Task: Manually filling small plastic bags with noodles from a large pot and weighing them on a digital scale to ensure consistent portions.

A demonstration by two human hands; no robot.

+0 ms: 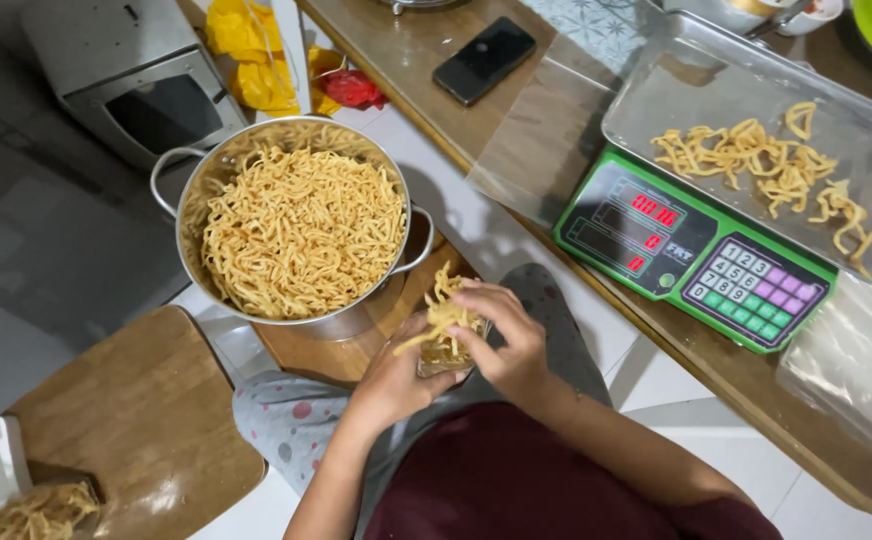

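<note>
Both hands pack crisp golden fried snack sticks (443, 318) into a small clear bag (446, 358) over the lap

Head view: left hand (396, 378) cups the bag from below, grip closed on it; right hand (501, 335) pinches a tuft at its mouth. The sticks look light, stiff and brittle, best gathered loosely, the limp bag held by its rim. A round steel pot (192, 190) of them sits on the low wooden stool's (306, 355) near edge

Home kitchen (pot (296, 225), weighing scale (696, 255))
</note>
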